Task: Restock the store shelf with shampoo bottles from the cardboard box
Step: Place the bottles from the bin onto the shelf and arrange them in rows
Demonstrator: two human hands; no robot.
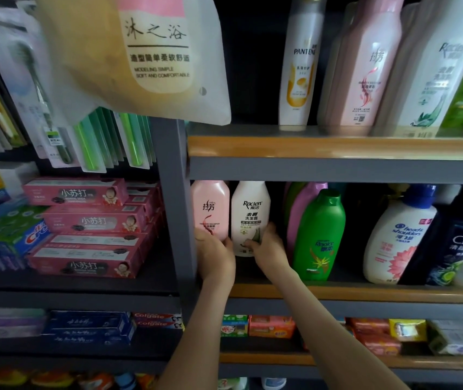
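1. Holds, with the left hand [214,250], the foot of an upright pink plastic shampoo bottle [210,209], fingers curled round it, well left of the green plastic shampoo bottle [320,235].
2. Grips, with the right hand [267,246], the lower front of an upright white plastic shampoo bottle [250,215], thumb on its flank, just left of the green bottle and touching the pink one.
3. Finds both long axes vertical, bottles straight ahead of the hands; probably needs only a push back and squaring.
4. Shows no cardboard box; carries, on the grey wood-edged shelf [365,294], more bottles right of the green bottle.
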